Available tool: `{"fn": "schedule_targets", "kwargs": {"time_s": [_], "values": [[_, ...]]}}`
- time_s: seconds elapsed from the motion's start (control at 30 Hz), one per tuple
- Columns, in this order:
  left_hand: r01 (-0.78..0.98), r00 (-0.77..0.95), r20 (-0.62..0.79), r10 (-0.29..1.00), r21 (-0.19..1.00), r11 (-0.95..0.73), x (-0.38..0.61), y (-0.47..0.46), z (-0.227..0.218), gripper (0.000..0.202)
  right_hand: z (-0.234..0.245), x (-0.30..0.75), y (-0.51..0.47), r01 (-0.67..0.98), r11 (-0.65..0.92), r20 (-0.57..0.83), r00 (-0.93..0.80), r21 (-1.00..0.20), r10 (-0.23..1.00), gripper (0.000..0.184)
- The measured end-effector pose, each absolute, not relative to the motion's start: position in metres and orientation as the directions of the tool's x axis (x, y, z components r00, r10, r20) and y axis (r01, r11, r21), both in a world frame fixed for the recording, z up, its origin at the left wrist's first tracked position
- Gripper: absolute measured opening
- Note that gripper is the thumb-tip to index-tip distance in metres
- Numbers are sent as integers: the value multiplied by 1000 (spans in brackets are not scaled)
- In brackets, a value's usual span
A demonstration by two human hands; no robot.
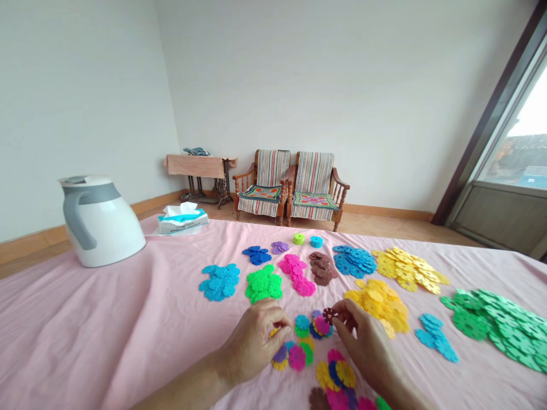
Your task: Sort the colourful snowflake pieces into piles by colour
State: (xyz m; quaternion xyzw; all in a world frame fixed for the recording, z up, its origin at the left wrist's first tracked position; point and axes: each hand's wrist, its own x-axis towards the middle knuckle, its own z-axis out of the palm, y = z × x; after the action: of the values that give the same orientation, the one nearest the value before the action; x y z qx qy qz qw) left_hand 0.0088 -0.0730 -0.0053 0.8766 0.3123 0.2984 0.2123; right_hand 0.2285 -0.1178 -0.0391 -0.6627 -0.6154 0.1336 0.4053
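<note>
A dark brown notched plastic disc (329, 315) is pinched between the thumb and fingers of my right hand (363, 330), above a small mixed-colour group of discs (320, 326). My left hand (258, 335) is beside that group on the left, its fingers curled towards the thumb. Part of a yellow disc (273, 332) shows between them; whether it is held or lies behind I cannot tell. Nearer to me lie a pink disc (297, 357) among other colours and a further mixed group with a yellow disc (345, 374). A brown pile (322, 269) lies beyond my hands.
Single-colour piles spread across the pink cloth (171, 319): light blue (220, 282), bright green (264, 283), pink (297, 274), yellow (378, 304) and dark green (504, 324). A white jug (109, 228) and a tissue box (182, 219) stand left. Two wooden chairs (314, 199) are beyond.
</note>
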Motion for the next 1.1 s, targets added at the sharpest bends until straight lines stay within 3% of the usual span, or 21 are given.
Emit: {"fn": "schedule_targets", "kwargs": {"time_s": [0.17,0.37,0.7,0.8,1.1], "values": [[419,628,393,672,556,-717,9,-72,-8,15,-41,233,-115,740,85,380,240,-667,893,15],[428,626,385,678,557,-712,9,-72,-6,14,-42,223,-115,594,171,353,205,-786,913,16],[442,635,368,679,548,-710,9,-72,-6,14,-37,213,-122,498,234,301,57,-835,952,19],[449,640,359,680,543,-709,9,-72,-7,14,-35,214,-122,473,232,306,86,-850,948,18],[450,648,354,675,537,-713,8,-71,-8,13,-38,208,-125,553,247,338,68,-796,939,17]]}}
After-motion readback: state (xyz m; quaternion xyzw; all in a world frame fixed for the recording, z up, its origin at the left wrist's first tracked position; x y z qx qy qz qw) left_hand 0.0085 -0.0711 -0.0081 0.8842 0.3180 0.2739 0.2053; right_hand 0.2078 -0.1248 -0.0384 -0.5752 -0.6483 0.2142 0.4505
